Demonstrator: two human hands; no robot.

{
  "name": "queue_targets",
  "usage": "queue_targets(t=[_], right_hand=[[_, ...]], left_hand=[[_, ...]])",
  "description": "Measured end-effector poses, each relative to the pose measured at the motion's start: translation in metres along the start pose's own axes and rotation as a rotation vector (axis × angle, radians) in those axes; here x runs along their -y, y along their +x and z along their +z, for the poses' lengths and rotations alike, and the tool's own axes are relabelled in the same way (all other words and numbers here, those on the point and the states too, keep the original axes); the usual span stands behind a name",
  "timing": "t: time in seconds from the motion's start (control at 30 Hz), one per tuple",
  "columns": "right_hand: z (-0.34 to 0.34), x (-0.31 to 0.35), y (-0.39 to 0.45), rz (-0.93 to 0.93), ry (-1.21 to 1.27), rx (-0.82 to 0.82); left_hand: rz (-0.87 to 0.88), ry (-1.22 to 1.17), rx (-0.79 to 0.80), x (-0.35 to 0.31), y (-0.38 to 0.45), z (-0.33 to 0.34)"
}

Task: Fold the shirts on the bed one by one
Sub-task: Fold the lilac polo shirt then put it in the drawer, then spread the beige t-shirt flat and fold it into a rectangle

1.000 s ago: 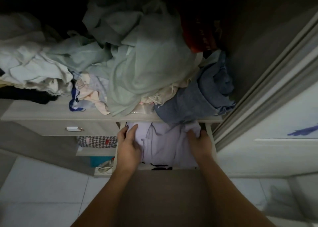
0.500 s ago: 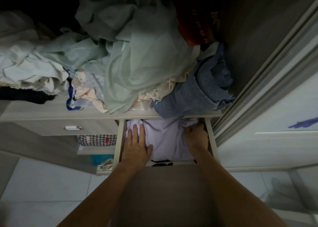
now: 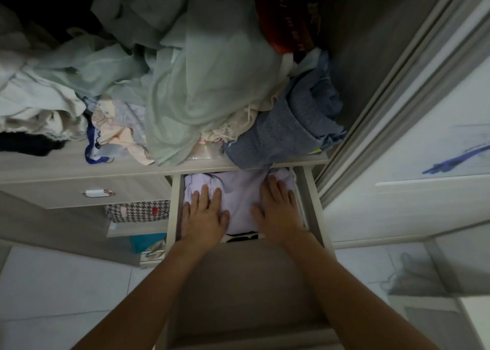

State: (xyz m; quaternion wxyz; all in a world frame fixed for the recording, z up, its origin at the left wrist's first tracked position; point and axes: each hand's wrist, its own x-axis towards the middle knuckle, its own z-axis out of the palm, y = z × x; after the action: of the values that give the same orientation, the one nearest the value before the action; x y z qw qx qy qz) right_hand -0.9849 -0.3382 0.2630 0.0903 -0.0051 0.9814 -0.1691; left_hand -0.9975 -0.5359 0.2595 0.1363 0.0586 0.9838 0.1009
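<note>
1. Shirt (image 3: 242, 198), pale lilac and folded, lies inside the open drawer (image 3: 310, 190) I am looking down into; a dark print shows at its far left corner and a black-and-white edge peeks out at its near side.
2. My left hand (image 3: 205, 217) lies flat on the shirt's left half, fingers straight and spread, grip released and only pressing.
3. My right hand (image 3: 278, 214) lies flat on the right half the same way, fingers extended toward the back of the drawer, grip released.
4. Just above the drawer, a shelf (image 3: 66, 168) carries a loose heap: a mint-green cloth (image 3: 209, 84) on top, blue denim (image 3: 289, 129) at the right overhanging the shelf edge, white garments (image 3: 34, 103) at the left.
5. Left of the open drawer sits a closed one with a metal handle (image 3: 98, 192), and below it a houndstooth box (image 3: 138, 211).
6. A sliding door (image 3: 413, 164) stands at the right, above the pale tiled floor (image 3: 53, 283).
</note>
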Motion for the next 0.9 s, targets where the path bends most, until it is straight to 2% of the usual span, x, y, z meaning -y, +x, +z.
queue_targets(t=[0.07, 0.13, 0.2, 0.23, 0.33, 0.4, 0.57, 0.73, 0.9], right_hand=[[-0.013, 0.002, -0.021, -0.077, 0.199, -0.117], [-0.029, -0.004, -0.053, -0.126, 0.519, -0.186], [-0.042, -0.016, -0.091, -0.005, 0.814, -0.251], [-0.048, -0.024, -0.111, 0.096, 0.926, -0.303], [-0.059, -0.055, -0.169, 0.354, 1.093, -0.506], [-0.062, -0.079, -0.211, 0.458, 1.116, -0.602], [-0.059, -0.130, -0.334, 0.665, 1.155, -0.855], [-0.033, -0.165, -0.486, 0.882, 1.151, -1.118], [0.002, -0.175, -0.635, 1.150, 1.137, -1.435]], left_hand=[[0.077, -0.163, -0.147, -0.008, -0.009, -0.008], [0.126, -0.535, -0.221, -0.019, -0.024, -0.018], [0.145, -0.974, -0.216, -0.043, -0.044, -0.027], [0.164, -1.106, -0.203, -0.059, -0.053, -0.028], [0.223, -1.311, -0.093, -0.118, -0.075, -0.017], [0.277, -1.339, 0.047, -0.160, -0.092, -0.007], [0.433, -1.264, 0.272, -0.260, -0.165, 0.022], [0.568, -1.198, 0.476, -0.351, -0.267, 0.070], [0.741, -1.044, 0.793, -0.425, -0.380, 0.132]])
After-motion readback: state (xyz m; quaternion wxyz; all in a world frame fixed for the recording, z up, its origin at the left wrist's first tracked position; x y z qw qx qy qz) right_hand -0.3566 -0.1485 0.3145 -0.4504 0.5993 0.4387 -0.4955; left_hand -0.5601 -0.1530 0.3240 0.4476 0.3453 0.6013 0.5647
